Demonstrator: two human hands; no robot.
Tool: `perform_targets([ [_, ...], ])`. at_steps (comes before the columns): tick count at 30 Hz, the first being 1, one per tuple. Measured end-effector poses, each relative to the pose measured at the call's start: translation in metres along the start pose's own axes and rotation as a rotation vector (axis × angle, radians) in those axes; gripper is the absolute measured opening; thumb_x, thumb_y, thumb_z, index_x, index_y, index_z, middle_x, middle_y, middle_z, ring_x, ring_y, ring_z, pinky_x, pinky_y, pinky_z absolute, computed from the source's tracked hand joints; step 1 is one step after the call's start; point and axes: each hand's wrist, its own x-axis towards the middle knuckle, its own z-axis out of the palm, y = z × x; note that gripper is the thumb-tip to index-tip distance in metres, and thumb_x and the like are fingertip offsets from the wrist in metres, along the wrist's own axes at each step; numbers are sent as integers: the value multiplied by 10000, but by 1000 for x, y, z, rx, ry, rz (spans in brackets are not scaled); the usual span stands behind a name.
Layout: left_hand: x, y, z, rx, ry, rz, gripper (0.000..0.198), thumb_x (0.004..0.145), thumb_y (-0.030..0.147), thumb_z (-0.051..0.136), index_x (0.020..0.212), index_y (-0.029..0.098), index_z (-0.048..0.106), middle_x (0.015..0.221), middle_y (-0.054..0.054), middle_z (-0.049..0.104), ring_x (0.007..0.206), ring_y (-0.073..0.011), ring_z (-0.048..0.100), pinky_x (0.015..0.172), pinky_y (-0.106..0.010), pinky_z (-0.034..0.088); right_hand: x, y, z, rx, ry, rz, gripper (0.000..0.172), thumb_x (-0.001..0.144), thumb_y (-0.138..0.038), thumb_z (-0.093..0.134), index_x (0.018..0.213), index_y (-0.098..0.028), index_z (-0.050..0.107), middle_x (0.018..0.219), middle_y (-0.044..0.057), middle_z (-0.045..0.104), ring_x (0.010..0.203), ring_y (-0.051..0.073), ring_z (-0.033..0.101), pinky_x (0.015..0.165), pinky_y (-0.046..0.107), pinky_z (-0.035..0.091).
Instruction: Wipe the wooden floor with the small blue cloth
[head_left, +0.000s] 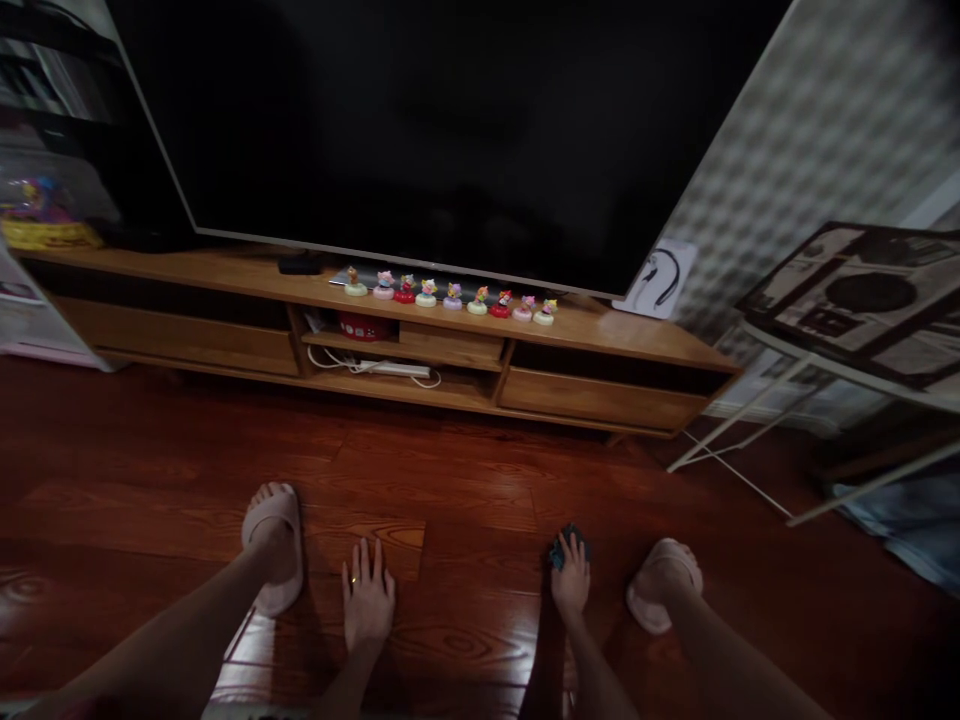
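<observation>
Where the head view looks down past both bare legs, the left hand [368, 598] lies flat on the wooden floor [465, 500], fingers spread and empty, a ring on one finger. The right hand [571, 580] presses down on a dark cloth [564, 543], which is bunched under the fingertips and lies on the floor just ahead of the hand; fingers lie over it rather than clenched round it (grip underneath cannot be seen). The hands are well apart. A pale slipper [276, 545] sits just left of the left hand, a second slipper [664, 582] just right of the right hand. Ahead: a low wooden TV stand [525, 380] along the wall, a large dark screen [450, 130] above it. A row of small figurines [450, 292] stands on the stand's top, a black remote [300, 264] to their left. A red object [363, 326] and a white power strip [394, 368] occupy the open middle shelves. At right, a white-framed side table [825, 360].
</observation>
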Motion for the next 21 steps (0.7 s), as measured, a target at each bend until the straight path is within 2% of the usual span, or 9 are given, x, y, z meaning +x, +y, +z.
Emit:
perform_targets([
  [2,0,1,-1,1,4,-7,613,924,269,332,1497,116,489,1607,-171,433,1527,-293,333,1265,-540,231,-17,-20,10,-8,31,58,696,816,-150,360,1494,-138,518,1642,136,368,1576,295,163,1212,596,273],
  [4,0,1,-2,-4,8,-14,615,926,268,333,1507,127,475,1611,-160,430,1534,-280,320,1266,-535,232,-40,-56,24,19,-6,5,691,825,-133,363,1501,-135,508,1648,133,355,1581,287,138,1227,590,238],
  [7,0,0,-1,-25,-1,-14,628,918,269,353,1530,159,443,1610,-137,439,1545,-269,296,1265,-540,231,-84,-120,48,119,-169,-265,729,800,-66,391,1503,-215,514,1644,71,376,1575,246,174,1247,560,215],
  [9,0,0,-2,-39,-7,-11,636,917,272,359,1541,166,423,1611,-133,439,1549,-271,287,1264,-545,232,-114,-154,61,166,-292,-472,802,761,-29,439,1521,-283,484,1649,29,364,1566,231,209,1251,560,217],
  [12,0,1,-3,-38,-14,-9,633,924,272,352,1543,157,413,1622,-140,418,1548,-274,290,1265,-551,227,-142,-178,66,169,-479,-753,919,712,-16,526,1568,-323,390,1677,15,291,1567,220,203,1258,545,217],
  [14,0,2,-6,-24,-26,-8,619,932,268,343,1530,134,433,1627,-161,403,1541,-285,305,1264,-552,225,-137,-177,59,151,-592,-910,949,700,-32,556,1583,-316,355,1690,15,254,1573,196,175,1268,500,204],
  [17,2,3,-9,-20,-43,-15,607,940,263,343,1524,124,441,1627,-172,397,1535,-291,315,1266,-551,218,-94,-158,37,105,-703,-1051,917,699,-42,526,1564,-319,395,1679,-3,290,1568,151,179,1273,438,183],
  [19,3,2,-11,-38,-51,-22,613,943,262,352,1540,140,412,1632,-159,392,1542,-281,301,1270,-549,208,-53,-138,23,71,-685,-1027,899,691,-28,474,1543,-316,435,1658,-6,347,1557,138,215,1269,433,193],
  [21,3,3,-12,-59,-60,-31,620,944,262,361,1553,149,386,1639,-152,381,1549,-274,285,1273,-546,202,-12,-113,11,40,-586,-897,875,689,-19,430,1523,-281,475,1635,14,399,1544,147,260,1258,443,227],
])
